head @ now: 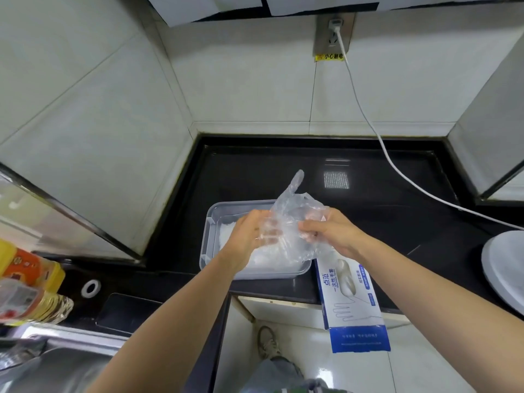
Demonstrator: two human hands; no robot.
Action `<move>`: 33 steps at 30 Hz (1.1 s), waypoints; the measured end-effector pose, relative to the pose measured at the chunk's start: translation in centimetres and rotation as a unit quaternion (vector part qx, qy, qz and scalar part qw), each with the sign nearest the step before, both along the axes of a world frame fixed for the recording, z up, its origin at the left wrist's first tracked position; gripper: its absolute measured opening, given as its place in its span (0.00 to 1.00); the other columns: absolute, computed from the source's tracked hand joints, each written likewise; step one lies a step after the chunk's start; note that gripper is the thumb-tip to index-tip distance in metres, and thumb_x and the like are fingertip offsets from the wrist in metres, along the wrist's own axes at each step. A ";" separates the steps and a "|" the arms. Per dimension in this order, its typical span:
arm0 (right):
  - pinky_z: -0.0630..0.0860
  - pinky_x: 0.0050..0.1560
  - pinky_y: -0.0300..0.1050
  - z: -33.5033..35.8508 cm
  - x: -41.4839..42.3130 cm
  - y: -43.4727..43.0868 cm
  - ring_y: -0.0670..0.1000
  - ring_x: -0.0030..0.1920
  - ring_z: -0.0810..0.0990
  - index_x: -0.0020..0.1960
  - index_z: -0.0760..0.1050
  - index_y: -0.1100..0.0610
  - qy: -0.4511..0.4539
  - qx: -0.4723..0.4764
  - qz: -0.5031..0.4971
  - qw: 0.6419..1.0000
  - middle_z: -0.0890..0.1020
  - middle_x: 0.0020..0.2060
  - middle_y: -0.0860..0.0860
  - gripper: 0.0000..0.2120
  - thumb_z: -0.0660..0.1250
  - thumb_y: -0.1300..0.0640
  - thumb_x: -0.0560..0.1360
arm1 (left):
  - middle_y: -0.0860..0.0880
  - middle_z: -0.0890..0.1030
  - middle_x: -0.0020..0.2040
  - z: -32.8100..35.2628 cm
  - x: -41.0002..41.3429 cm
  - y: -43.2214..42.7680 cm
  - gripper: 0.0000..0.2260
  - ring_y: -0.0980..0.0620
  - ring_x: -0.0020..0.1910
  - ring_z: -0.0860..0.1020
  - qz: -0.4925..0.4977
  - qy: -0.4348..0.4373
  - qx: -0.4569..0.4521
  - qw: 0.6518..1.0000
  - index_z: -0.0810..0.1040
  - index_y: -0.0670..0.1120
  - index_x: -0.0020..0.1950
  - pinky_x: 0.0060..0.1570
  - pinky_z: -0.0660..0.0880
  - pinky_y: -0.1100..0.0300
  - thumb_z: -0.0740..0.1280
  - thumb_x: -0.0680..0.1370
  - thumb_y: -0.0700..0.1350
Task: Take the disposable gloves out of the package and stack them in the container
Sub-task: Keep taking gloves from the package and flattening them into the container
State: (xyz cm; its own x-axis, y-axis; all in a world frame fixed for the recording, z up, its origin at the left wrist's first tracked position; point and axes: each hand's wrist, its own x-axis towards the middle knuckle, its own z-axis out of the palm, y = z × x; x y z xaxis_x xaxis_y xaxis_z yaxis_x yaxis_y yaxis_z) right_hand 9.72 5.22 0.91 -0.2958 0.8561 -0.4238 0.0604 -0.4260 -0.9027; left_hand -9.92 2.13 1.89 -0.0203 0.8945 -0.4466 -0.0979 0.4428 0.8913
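Observation:
A clear, thin disposable glove (292,205) hangs crumpled between both hands above the container, one finger pointing up. My left hand (249,234) grips its left side with curled fingers. My right hand (331,231) pinches its right side. Below them a grey rectangular plastic container (209,239) sits on the black counter, with whitish gloves (226,236) lying inside, partly hidden by my hands. The white-and-blue glove package (354,302) lies to the right of the container, hanging over the counter's front edge.
A white cable (397,163) runs from the wall socket (334,32) across the counter's back right. A grey round lid (507,268) lies at the right edge. Bottles (31,282) and a steel sink (56,364) are at the lower left. Tiled walls enclose the corner.

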 end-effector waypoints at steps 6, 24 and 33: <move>0.81 0.47 0.48 -0.6 -1.8 -0.2 0.56 0.46 0.82 0.58 0.78 0.65 -0.028 0.001 -0.038 0.999 0.83 0.47 0.61 0.14 0.72 0.67 0.73 | 0.46 0.81 0.46 -1.4 -0.5 0.8 0.07 0.50 0.46 0.80 0.098 0.114 -0.044 0.988 0.80 0.45 0.50 0.48 0.79 0.59 0.69 0.78 0.48; 0.80 0.55 0.47 0.6 -4.3 3.1 0.46 0.53 0.83 0.63 0.74 0.55 -0.076 0.031 0.004 0.997 0.82 0.55 0.51 0.40 0.74 0.29 0.62 | 0.49 0.73 0.34 -2.3 -3.7 1.2 0.05 0.54 0.29 0.69 -0.009 0.230 -0.045 0.972 0.77 0.44 0.49 0.27 0.68 0.69 0.66 0.80 0.45; 0.77 0.42 0.46 0.0 -7.3 3.6 0.56 0.42 0.79 0.50 0.80 0.69 -0.113 0.002 -0.080 0.990 0.81 0.41 0.65 0.11 0.71 0.61 0.74 | 0.51 0.77 0.33 -3.0 -6.0 0.6 0.18 0.57 0.28 0.70 0.107 0.196 0.030 0.974 0.80 0.42 0.46 0.28 0.68 0.64 0.57 0.83 0.52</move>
State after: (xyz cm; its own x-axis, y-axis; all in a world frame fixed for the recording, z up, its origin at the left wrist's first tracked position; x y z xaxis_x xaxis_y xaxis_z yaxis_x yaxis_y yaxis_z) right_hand 2.40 8.82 0.92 -0.0538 0.8863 -0.4600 0.1928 -0.4428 -0.8756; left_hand -15.88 2.78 -1.08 -0.3673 0.8752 -0.3149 0.1715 0.3965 0.9019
